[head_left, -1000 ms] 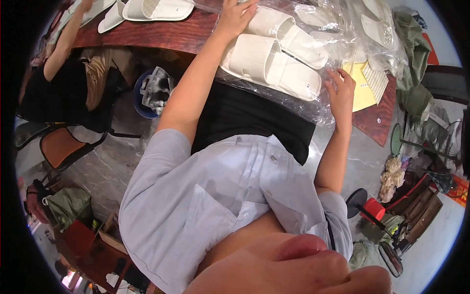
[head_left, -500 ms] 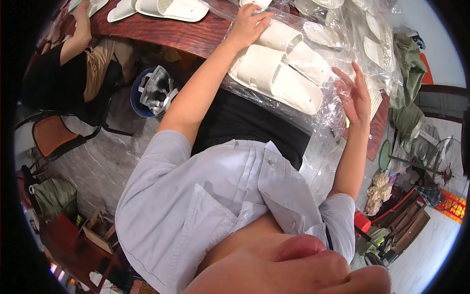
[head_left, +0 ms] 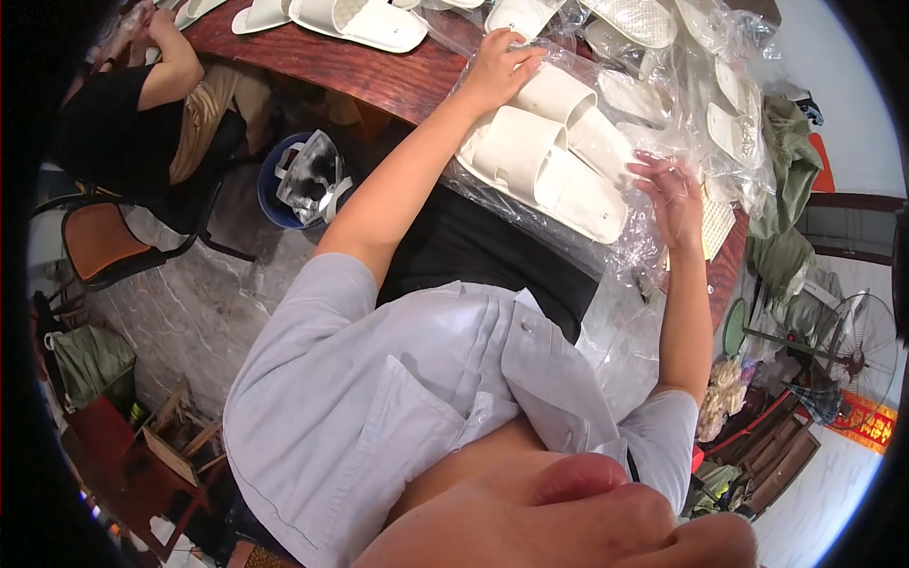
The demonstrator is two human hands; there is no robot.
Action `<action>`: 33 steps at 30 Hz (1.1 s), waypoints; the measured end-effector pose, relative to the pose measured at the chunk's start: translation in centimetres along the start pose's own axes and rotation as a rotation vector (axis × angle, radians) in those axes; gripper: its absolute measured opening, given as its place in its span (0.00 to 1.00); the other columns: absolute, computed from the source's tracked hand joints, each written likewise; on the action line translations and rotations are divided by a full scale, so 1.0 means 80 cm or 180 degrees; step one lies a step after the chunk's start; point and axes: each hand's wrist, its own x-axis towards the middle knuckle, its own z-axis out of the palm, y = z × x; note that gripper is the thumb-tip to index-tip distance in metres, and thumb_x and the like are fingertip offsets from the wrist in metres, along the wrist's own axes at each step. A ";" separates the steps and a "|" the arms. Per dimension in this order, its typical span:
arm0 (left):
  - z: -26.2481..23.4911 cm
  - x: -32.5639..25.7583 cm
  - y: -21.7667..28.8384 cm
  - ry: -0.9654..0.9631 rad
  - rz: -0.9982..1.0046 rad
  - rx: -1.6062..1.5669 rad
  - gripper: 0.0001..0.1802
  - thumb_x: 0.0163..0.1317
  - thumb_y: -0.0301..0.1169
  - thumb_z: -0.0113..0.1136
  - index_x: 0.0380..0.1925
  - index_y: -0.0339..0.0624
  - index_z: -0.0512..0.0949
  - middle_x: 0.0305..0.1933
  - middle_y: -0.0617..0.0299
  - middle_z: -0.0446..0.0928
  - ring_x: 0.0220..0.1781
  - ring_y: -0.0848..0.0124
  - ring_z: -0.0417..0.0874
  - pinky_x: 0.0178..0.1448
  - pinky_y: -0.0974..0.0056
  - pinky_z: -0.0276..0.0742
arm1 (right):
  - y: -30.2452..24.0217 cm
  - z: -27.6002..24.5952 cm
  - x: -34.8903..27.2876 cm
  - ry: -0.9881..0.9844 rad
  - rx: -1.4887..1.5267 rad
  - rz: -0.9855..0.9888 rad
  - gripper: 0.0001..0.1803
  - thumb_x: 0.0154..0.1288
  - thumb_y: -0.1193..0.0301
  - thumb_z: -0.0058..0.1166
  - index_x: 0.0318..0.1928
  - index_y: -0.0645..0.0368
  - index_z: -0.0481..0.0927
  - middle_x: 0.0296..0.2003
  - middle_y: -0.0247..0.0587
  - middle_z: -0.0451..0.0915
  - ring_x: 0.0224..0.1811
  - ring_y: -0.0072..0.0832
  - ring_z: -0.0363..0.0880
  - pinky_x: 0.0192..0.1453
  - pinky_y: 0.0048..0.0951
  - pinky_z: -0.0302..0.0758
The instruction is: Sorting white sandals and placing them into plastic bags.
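Note:
A pair of white open-toed slippers lies side by side on clear plastic film at the table's front. The near slipper and the far slipper both point up-left, with their heels to the right. My left hand rests at the toe end of the far slipper, fingers apart and nothing visibly gripped. By the heels is my right hand, its fingers spread and bent toward the slippers. Shiny film lies around or over its fingertips; whether they are beneath it, I cannot tell.
More white slippers in clear bags crowd the table's far right, and others lie along its dark red wooden top. At the left another person sits by an orange-brown chair. A blue bucket stands below the table edge.
My right hand has come down toward the slippers' heels, its fingers now lower and bent leftward. My left hand stays at the toe end. The whole view has shifted slightly.

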 end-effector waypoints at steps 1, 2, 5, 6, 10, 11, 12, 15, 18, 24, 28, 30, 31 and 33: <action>0.001 0.002 0.000 0.0011 -0.0034 -0.0058 0.14 0.67 0.41 0.57 0.48 0.55 0.85 0.55 0.50 0.74 0.64 0.47 0.66 0.69 0.49 0.61 | -0.006 0.014 0.003 0.0006 -0.0001 -0.0019 0.09 0.69 0.76 0.51 0.48 0.60 0.78 0.64 0.68 0.67 0.57 0.46 0.78 0.53 0.35 0.80; 0.001 0.003 0.000 0.0013 -0.0012 -0.0059 0.14 0.67 0.41 0.57 0.48 0.55 0.85 0.55 0.50 0.74 0.64 0.47 0.66 0.69 0.49 0.61 | -0.012 0.025 0.009 -0.0840 -0.1444 -0.0505 0.12 0.68 0.73 0.54 0.50 0.58 0.80 0.65 0.67 0.66 0.62 0.49 0.73 0.59 0.40 0.76; 0.000 0.005 0.002 -0.0037 0.0096 0.0073 0.15 0.70 0.41 0.53 0.51 0.54 0.84 0.55 0.50 0.73 0.63 0.50 0.66 0.69 0.49 0.61 | -0.006 0.065 0.026 -0.1871 -0.3515 -0.1404 0.18 0.65 0.67 0.59 0.54 0.53 0.81 0.66 0.65 0.65 0.69 0.54 0.63 0.69 0.47 0.65; -0.002 0.005 0.001 -0.0051 0.0060 0.0061 0.15 0.70 0.40 0.53 0.51 0.54 0.84 0.55 0.50 0.73 0.63 0.50 0.66 0.69 0.49 0.61 | -0.003 0.078 0.035 -0.2117 -0.4146 -0.1810 0.21 0.63 0.65 0.61 0.57 0.51 0.81 0.66 0.63 0.65 0.72 0.56 0.58 0.73 0.50 0.58; -0.001 0.005 0.010 -0.0132 0.0051 0.0081 0.16 0.70 0.40 0.53 0.51 0.53 0.84 0.55 0.51 0.73 0.64 0.48 0.65 0.69 0.48 0.60 | 0.038 0.098 0.076 -0.1891 -0.4237 -0.2441 0.16 0.62 0.66 0.61 0.49 0.59 0.83 0.52 0.59 0.75 0.64 0.58 0.65 0.69 0.50 0.62; -0.001 0.004 0.011 -0.0144 0.0105 0.0087 0.16 0.70 0.40 0.53 0.51 0.53 0.84 0.55 0.51 0.73 0.64 0.48 0.65 0.69 0.48 0.60 | 0.038 0.107 0.079 -0.1838 -0.4236 -0.2471 0.16 0.62 0.66 0.61 0.49 0.59 0.83 0.52 0.59 0.75 0.64 0.58 0.65 0.69 0.50 0.62; -0.002 0.003 0.013 -0.0147 0.0064 0.0067 0.15 0.69 0.41 0.54 0.50 0.55 0.84 0.55 0.50 0.73 0.64 0.47 0.65 0.69 0.47 0.60 | 0.036 0.114 0.080 -0.1770 -0.3907 -0.2050 0.14 0.62 0.67 0.61 0.46 0.61 0.83 0.46 0.58 0.76 0.58 0.56 0.68 0.65 0.48 0.65; -0.004 0.000 0.012 -0.0171 0.0013 0.0082 0.15 0.69 0.41 0.55 0.50 0.56 0.84 0.54 0.49 0.73 0.63 0.44 0.64 0.69 0.46 0.60 | 0.042 0.110 0.080 -0.1576 -0.3538 -0.1949 0.08 0.61 0.74 0.58 0.40 0.64 0.83 0.38 0.53 0.77 0.47 0.51 0.73 0.53 0.44 0.71; -0.005 -0.007 0.018 -0.0584 -0.0062 0.0541 0.16 0.70 0.41 0.53 0.52 0.57 0.83 0.57 0.49 0.72 0.65 0.44 0.63 0.71 0.46 0.59 | 0.027 0.097 0.050 -0.1733 -0.4211 -0.1374 0.07 0.60 0.77 0.55 0.38 0.65 0.82 0.39 0.53 0.77 0.48 0.50 0.73 0.54 0.44 0.71; -0.008 0.000 0.039 -0.1025 -0.0111 0.1212 0.19 0.67 0.44 0.54 0.56 0.60 0.78 0.66 0.44 0.66 0.73 0.40 0.55 0.69 0.43 0.67 | 0.052 0.000 0.007 -0.0515 -0.4559 -0.1885 0.07 0.56 0.74 0.56 0.34 0.64 0.83 0.40 0.52 0.80 0.51 0.48 0.75 0.59 0.43 0.73; -0.007 -0.001 0.036 -0.1001 0.0038 0.1352 0.18 0.67 0.43 0.55 0.56 0.60 0.78 0.64 0.44 0.67 0.71 0.40 0.57 0.68 0.43 0.68 | 0.055 -0.059 -0.045 -0.0208 -0.4648 -0.0706 0.09 0.55 0.74 0.56 0.35 0.65 0.84 0.39 0.54 0.81 0.52 0.50 0.75 0.59 0.45 0.72; -0.007 -0.001 0.036 -0.1000 0.0086 0.1377 0.19 0.66 0.42 0.57 0.57 0.60 0.78 0.64 0.45 0.67 0.72 0.40 0.56 0.69 0.43 0.66 | 0.058 -0.076 -0.069 -0.0017 -0.4741 -0.0886 0.09 0.55 0.74 0.57 0.34 0.66 0.84 0.38 0.55 0.80 0.51 0.51 0.75 0.59 0.45 0.72; -0.008 -0.002 0.036 -0.0987 0.0121 0.1408 0.20 0.66 0.42 0.58 0.58 0.61 0.78 0.64 0.46 0.67 0.72 0.40 0.56 0.71 0.43 0.63 | 0.061 -0.080 -0.079 0.0162 -0.4837 -0.1076 0.08 0.54 0.75 0.57 0.34 0.66 0.84 0.38 0.55 0.80 0.51 0.51 0.75 0.59 0.45 0.72; -0.010 0.002 0.044 -0.0987 0.0204 0.1440 0.20 0.64 0.39 0.60 0.57 0.59 0.78 0.62 0.44 0.67 0.71 0.39 0.56 0.70 0.43 0.64 | 0.074 -0.089 -0.091 0.0310 -0.4616 -0.1286 0.08 0.54 0.76 0.57 0.33 0.67 0.84 0.38 0.56 0.80 0.50 0.52 0.75 0.58 0.46 0.73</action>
